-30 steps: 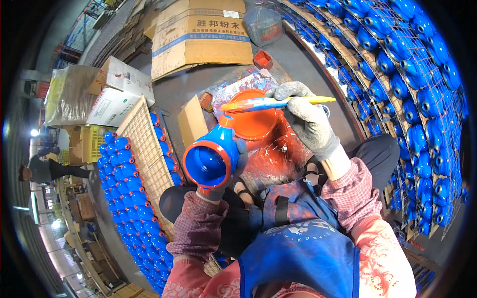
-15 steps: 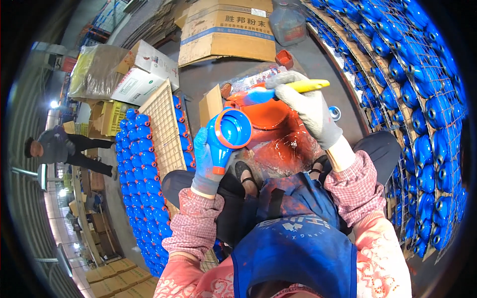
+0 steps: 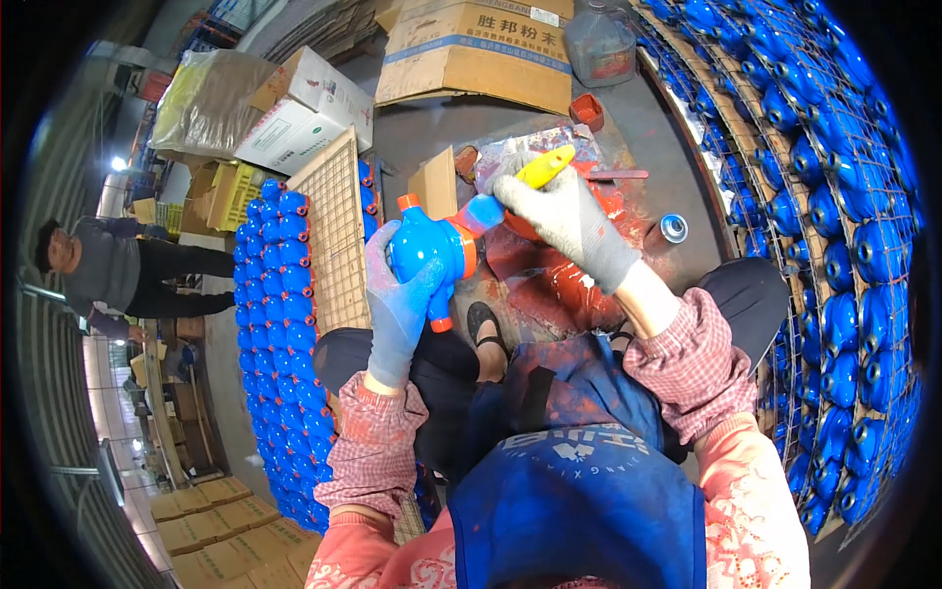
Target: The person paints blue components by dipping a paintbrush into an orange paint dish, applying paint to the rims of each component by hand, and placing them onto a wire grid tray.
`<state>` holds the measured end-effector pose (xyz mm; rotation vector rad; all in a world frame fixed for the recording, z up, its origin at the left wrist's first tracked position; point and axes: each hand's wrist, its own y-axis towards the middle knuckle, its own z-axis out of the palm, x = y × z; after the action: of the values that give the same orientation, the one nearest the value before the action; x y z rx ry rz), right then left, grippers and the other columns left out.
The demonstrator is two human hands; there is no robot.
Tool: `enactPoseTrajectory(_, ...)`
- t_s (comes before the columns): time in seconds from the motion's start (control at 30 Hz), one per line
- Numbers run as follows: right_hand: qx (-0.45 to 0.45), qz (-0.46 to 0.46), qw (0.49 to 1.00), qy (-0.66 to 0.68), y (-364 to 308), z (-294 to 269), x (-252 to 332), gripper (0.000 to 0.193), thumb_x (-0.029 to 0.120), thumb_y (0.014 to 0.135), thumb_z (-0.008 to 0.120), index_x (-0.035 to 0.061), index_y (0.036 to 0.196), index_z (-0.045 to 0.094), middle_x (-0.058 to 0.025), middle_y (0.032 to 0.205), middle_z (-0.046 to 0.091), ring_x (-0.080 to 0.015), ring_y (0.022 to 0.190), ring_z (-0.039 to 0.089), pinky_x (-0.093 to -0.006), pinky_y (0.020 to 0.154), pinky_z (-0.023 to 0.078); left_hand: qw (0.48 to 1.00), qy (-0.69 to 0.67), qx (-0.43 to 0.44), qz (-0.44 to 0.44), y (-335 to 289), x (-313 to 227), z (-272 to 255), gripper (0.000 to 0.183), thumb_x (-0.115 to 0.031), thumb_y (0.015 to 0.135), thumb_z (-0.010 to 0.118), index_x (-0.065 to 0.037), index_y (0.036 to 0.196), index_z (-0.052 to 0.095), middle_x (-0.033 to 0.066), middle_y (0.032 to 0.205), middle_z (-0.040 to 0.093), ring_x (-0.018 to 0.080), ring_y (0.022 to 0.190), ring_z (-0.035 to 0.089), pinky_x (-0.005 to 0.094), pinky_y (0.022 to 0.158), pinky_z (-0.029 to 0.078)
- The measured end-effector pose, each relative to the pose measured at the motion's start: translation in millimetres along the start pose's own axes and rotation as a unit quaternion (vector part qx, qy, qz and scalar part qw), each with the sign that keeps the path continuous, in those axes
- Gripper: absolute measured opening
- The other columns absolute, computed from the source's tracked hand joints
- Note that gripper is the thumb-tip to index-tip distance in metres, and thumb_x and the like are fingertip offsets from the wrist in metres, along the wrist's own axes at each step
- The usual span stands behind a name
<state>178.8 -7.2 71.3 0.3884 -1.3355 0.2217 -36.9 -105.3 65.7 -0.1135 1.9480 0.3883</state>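
Note:
My left hand (image 3: 394, 294), in a paint-stained grey glove, holds a rounded blue valve body (image 3: 422, 253) with orange-painted ends. Its wide orange-rimmed opening is turned to the right. In my gloved right hand (image 3: 574, 214) is a paintbrush (image 3: 546, 168), yellow handle pointing up and away. The brush's paint-covered end lies against or close beside the wide rim; exact contact is hard to tell. Below and beyond the right hand, a sheet (image 3: 574, 294) smeared with wet red-orange paint covers the floor. The paint container behind that hand is mostly hidden.
Stacked blue valve bodies (image 3: 280, 373) stand at left by a wire mesh panel (image 3: 339, 226). More fill wire racks (image 3: 844, 255) on the right. Beyond are a cardboard box (image 3: 471, 74) and a plastic jug (image 3: 601, 49). A round can (image 3: 673, 228) sits right; another person (image 3: 108, 270) stands far left.
The valve body has turned, its wide opening swinging from facing me to facing right. My right hand has moved left and the brush has come to its rim, handle now tilted up.

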Motion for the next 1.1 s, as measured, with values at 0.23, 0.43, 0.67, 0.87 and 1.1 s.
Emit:
enactPoseTrajectory(0.23,-0.066,-0.063,0.993,-0.079,-26.4,40.0,-5.2,0.012,0.012,0.079,0.067,0.0026,0.087,0.064,-0.0134,0.078,0.064,-0.0304,0.073,0.062,-0.0358,0.069,0.049,0.997,-0.019,-0.078,0.002,12.2,27.9,-8.5,0.049,-0.015,0.080,0.070,0.000,0.122,0.048,0.0107,0.107,0.056,0.0169,0.089,0.060,0.0290,0.072,0.054)
enactPoseTrajectory(0.43,-0.064,-0.117,0.986,-0.101,-45.8,32.9,-38.7,0.007,0.008,0.085,0.067,0.0069,0.091,0.067,-0.0061,0.086,0.067,-0.0212,0.082,0.064,-0.0335,0.075,0.049,0.956,-0.275,-0.045,-0.090,31.3,20.0,-18.3,0.018,-0.019,0.088,0.060,-0.002,0.093,0.058,0.0054,0.079,0.061,0.0146,0.066,0.061,0.0273,0.061,0.052)
enactPoseTrajectory(0.67,0.029,0.031,0.990,0.132,-45.4,38.6,-5.2,0.015,0.011,0.092,0.062,0.0012,0.104,0.064,-0.0048,0.096,0.065,-0.0136,0.088,0.062,-0.0268,0.080,0.051,0.975,-0.208,-0.042,-0.067,32.2,5.7,-24.0,0.043,-0.012,0.086,0.062,0.000,0.120,0.040,0.0117,0.103,0.055,0.0177,0.081,0.062,0.0302,0.068,0.055)
enactPoseTrajectory(0.87,0.068,0.058,0.993,0.081,-44.2,49.9,-11.3,0.015,0.012,0.090,0.064,0.0018,0.101,0.064,-0.0049,0.097,0.065,-0.0122,0.090,0.061,-0.0273,0.082,0.050,0.987,-0.134,-0.085,-0.034,29.0,4.1,-15.1,0.057,-0.011,0.079,0.072,-0.001,0.125,0.040,0.0108,0.114,0.050,0.0169,0.100,0.054,0.0304,0.083,0.050)
enactPoseTrajectory(1.1,0.065,0.107,0.987,0.096,-36.2,29.3,-18.0,0.023,0.022,0.094,0.057,0.0003,0.099,0.064,-0.0042,0.084,0.063,-0.0105,0.079,0.059,-0.0252,0.072,0.048,0.989,-0.117,-0.086,-0.031,21.6,3.5,-14.7,0.051,-0.010,0.082,0.066,-0.001,0.126,0.042,0.0116,0.114,0.054,0.0188,0.103,0.056,0.0346,0.089,0.051)
